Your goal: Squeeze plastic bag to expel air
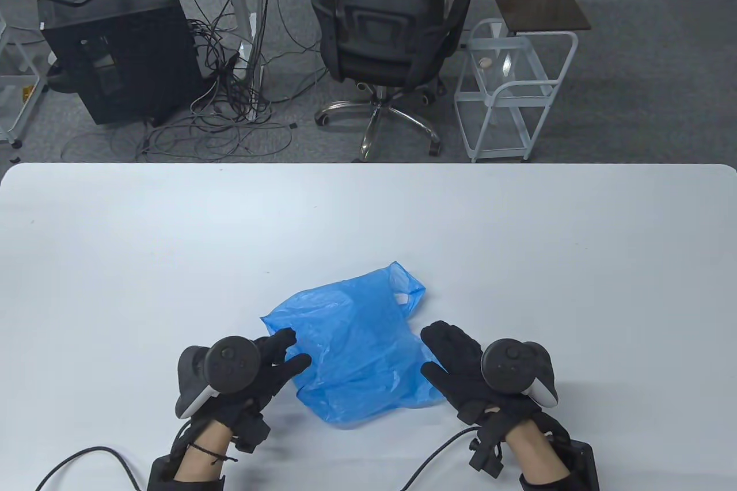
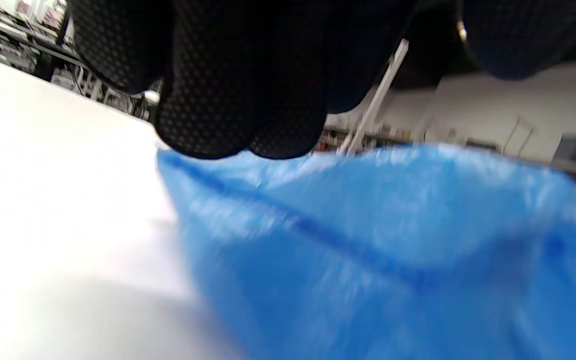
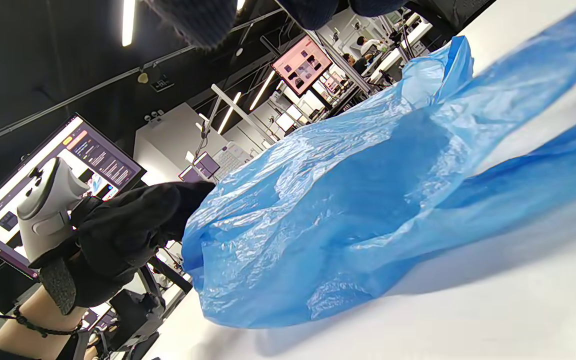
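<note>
A puffy blue plastic bag [image 1: 357, 347] lies on the white table [image 1: 173, 238], its handles pointing to the far right. It fills the left wrist view [image 2: 393, 250] and the right wrist view [image 3: 348, 200]. My left hand [image 1: 276, 361] rests against the bag's left side with its fingers spread. It also shows in the right wrist view [image 3: 133, 225]. My right hand [image 1: 455, 358] lies flat, fingers stretched, at the bag's right edge. Neither hand grips the bag.
An office chair [image 1: 383, 25], a white trolley [image 1: 506, 94] and a computer tower [image 1: 124, 48] with loose cables stand on the floor beyond the table's far edge. Cables [image 1: 86, 456] trail from both wrists over the table's near edge.
</note>
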Available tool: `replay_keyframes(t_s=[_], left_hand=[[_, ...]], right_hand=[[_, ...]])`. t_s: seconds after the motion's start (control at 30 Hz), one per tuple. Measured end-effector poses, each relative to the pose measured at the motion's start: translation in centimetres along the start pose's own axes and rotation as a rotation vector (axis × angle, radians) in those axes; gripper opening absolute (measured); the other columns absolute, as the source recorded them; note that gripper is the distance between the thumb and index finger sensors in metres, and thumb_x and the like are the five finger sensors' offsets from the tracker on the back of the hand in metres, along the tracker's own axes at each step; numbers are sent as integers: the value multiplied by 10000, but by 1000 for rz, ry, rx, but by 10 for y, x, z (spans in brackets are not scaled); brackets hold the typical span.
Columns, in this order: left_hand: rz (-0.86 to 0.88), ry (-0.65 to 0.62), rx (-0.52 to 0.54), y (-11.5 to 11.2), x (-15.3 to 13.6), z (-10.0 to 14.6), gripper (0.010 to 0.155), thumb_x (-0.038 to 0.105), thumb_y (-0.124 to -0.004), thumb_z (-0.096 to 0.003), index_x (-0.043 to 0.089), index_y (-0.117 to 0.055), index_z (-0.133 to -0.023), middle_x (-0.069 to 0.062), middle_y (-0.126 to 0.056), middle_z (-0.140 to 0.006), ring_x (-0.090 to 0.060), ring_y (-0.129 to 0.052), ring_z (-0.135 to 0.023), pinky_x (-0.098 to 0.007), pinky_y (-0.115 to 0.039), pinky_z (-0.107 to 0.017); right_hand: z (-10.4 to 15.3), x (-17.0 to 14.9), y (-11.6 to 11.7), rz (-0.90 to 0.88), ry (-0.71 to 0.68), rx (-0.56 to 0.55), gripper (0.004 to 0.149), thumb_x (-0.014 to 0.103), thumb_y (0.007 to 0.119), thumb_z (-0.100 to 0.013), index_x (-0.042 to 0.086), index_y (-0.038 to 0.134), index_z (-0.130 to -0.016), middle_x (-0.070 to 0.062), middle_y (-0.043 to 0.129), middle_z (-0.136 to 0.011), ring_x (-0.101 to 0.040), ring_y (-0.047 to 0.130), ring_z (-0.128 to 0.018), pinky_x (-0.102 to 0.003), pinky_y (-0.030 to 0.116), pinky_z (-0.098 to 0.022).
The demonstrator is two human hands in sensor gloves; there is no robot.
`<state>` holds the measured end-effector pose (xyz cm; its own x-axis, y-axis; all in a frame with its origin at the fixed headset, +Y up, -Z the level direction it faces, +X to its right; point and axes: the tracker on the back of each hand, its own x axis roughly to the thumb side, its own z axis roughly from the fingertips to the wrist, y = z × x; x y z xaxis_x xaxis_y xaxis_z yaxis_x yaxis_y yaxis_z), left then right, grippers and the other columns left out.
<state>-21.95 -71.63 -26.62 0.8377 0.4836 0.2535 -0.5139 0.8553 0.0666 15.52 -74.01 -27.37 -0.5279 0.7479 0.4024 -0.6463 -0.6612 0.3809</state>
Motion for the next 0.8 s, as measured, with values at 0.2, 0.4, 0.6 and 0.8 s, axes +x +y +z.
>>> replay_keyframes(t_s=[0.2, 0.4, 0.6, 0.8], left_hand=[[-14, -30, -57, -10, 3, -1, 661, 569, -705, -494, 282, -563, -1072, -46, -634, -1116, -364, -694, -983, -588, -648, -676], [-16, -29, -335, -37, -2, -10, 731, 594, -686, -494, 279, -445, -1108, -37, -402, -1190, -380, -391, -1090, -618, -441, -746], [-48, -3, -514, -62, -4, -12, 741, 602, -678, -497, 261, -439, -1110, -49, -401, -1188, -387, -367, -1092, -626, -424, -743], [-128, 23, -647, -82, 1, -14, 763, 617, -657, -499, 253, -400, -1117, -63, -358, -1192, -395, -328, -1093, -632, -395, -746]], right_hand=[[0, 0, 0, 0, -1, 2, 654, 393, 587, -615, -29, 398, -1078, -383, 356, -1094, -647, 307, -935, -750, 292, -625], [0, 0, 1, 1, 1, 6, 655, 393, 586, -615, -30, 397, -1078, -382, 356, -1095, -647, 306, -935, -751, 292, -624], [0, 0, 2, 4, 6, 15, 654, 393, 586, -616, -29, 398, -1078, -383, 355, -1094, -646, 306, -936, -750, 293, -624], [0, 1, 2, 3, 0, 12, 654, 391, 587, -615, -30, 397, -1078, -383, 355, -1094, -648, 303, -935, -751, 290, -625]])
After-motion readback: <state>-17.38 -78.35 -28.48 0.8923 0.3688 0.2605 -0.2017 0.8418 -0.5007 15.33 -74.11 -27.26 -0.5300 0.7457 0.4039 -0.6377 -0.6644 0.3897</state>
